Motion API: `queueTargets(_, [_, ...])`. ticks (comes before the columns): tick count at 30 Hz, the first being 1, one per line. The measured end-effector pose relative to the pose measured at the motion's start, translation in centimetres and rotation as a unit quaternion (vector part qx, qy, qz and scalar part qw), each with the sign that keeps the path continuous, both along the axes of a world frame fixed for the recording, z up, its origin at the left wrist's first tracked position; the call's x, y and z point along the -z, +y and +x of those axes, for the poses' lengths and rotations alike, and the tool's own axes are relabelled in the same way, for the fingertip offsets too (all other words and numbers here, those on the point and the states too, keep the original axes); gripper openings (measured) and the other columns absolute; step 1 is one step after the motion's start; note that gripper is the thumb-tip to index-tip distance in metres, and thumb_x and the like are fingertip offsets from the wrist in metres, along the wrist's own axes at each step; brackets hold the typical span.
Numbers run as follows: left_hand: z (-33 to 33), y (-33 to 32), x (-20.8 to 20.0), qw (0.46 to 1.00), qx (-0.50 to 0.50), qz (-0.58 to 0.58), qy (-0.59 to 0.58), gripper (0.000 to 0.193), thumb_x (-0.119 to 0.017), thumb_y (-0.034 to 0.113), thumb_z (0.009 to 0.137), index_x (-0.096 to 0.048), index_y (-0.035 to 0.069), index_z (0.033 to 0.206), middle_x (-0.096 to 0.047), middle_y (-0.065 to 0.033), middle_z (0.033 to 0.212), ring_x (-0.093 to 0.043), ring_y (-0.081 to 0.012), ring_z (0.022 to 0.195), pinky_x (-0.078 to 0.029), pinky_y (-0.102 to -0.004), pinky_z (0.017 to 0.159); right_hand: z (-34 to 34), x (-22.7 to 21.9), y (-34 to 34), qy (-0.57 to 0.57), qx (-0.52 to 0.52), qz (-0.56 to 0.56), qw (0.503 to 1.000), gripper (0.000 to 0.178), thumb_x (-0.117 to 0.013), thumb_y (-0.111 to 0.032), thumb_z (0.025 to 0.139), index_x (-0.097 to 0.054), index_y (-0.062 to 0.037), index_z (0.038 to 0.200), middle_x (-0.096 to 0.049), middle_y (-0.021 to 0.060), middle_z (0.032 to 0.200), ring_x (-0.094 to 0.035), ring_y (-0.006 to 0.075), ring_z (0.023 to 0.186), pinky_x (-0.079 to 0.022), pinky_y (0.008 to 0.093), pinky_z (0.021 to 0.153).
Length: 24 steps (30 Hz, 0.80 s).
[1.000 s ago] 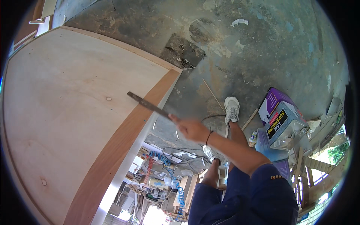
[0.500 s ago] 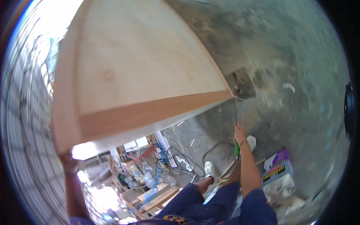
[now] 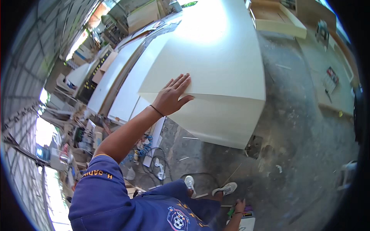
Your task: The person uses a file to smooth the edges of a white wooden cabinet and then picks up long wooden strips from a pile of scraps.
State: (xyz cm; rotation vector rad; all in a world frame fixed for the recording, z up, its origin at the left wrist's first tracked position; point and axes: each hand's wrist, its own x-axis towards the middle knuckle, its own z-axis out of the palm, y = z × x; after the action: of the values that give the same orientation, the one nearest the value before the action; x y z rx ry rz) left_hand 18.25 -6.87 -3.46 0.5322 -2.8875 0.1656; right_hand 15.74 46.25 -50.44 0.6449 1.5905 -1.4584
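Note:
A large white box-shaped cabinet (image 3: 227,79) stands on the floor in front of me, its top and near side showing. My left hand (image 3: 174,94) lies on its top by the near left edge, fingers stretched out and thumb apart. Down at my right side, well away from the cabinet, my right hand (image 3: 239,206) is closed around a green-handled tool (image 3: 231,211). Only a bit of the green handle shows; the tool's working end cannot be made out. Just below that hand is a purple and white box (image 3: 248,222).
Long white panels (image 3: 119,84) lie left of the cabinet. A blue coiled hose (image 3: 142,148) and dark cables (image 3: 163,158) are on the floor near my feet. An open wooden drawer box (image 3: 275,19) sits far right, beside a pale board (image 3: 327,77) with small tools.
The cabinet, tilted up with its wooden-framed side showing, now shows white faces. My left hand has gone from its lower left corner to its top. My right hand has moved lower.

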Motion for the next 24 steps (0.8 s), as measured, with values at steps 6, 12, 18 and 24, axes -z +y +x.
queueTargets(6, [14.5, -7.6, -0.3, 0.992, -0.088, -0.027, 0.09, 0.054, -0.052, 0.034, 0.089, -0.04, 0.005, 0.133, -0.043, -0.014, 0.135, -0.038, -0.0303, 0.127, -0.027, -0.046, 0.106, 4.0, -7.4, -0.4, -0.032, -0.098, 0.065, 0.993, 0.063, -0.056, -0.006, 0.08, -0.029, -0.0026, 0.138, -0.054, 0.0105, 0.071, -0.054, 0.019, 0.055, -0.045, 0.0331, 0.046])
queueTargets(12, [25.6, -10.0, 5.7, 0.797, -0.258, 0.449, 0.31, 0.039, -0.058, 0.027, 0.088, -0.057, -0.004, 0.111, -0.065, -0.0163, 0.103, -0.062, -0.021, 0.098, -0.044, -0.0323, 0.09, 8.8, -22.5, -13.6, 0.143, -0.293, 0.052, 0.944, 0.027, -0.055, -0.008, 0.08, -0.047, -0.0055, 0.106, -0.054, 0.0038, 0.071, -0.051, 0.0148, 0.051, -0.043, 0.0295, 0.043])
queueTargets(18, [25.5, -6.2, 10.9, 0.662, -0.185, 0.628, 0.365, 0.045, -0.058, 0.019, 0.09, -0.044, -0.007, 0.124, -0.058, -0.0127, 0.113, -0.055, -0.0147, 0.106, -0.043, -0.0254, 0.09, 15.2, -38.2, -25.6, 0.229, -0.314, -0.079, 0.918, 0.052, -0.052, -0.005, 0.083, -0.035, -0.0028, 0.133, -0.056, 0.0026, 0.072, -0.049, 0.009, 0.051, -0.042, 0.0239, 0.046])
queueTargets(24, [21.6, -8.2, 8.4, 0.745, -0.068, 0.534, 0.393, 0.076, -0.065, 0.045, 0.079, -0.038, -0.005, 0.13, -0.045, -0.0239, 0.129, -0.04, -0.032, 0.125, -0.03, -0.038, 0.104, 18.3, -42.0, -31.8, 0.357, -0.347, -0.073, 0.864, 0.043, -0.048, -0.014, 0.09, -0.041, -0.0012, 0.131, -0.052, -0.0009, 0.067, -0.045, 0.0063, 0.051, -0.04, 0.0216, 0.047])
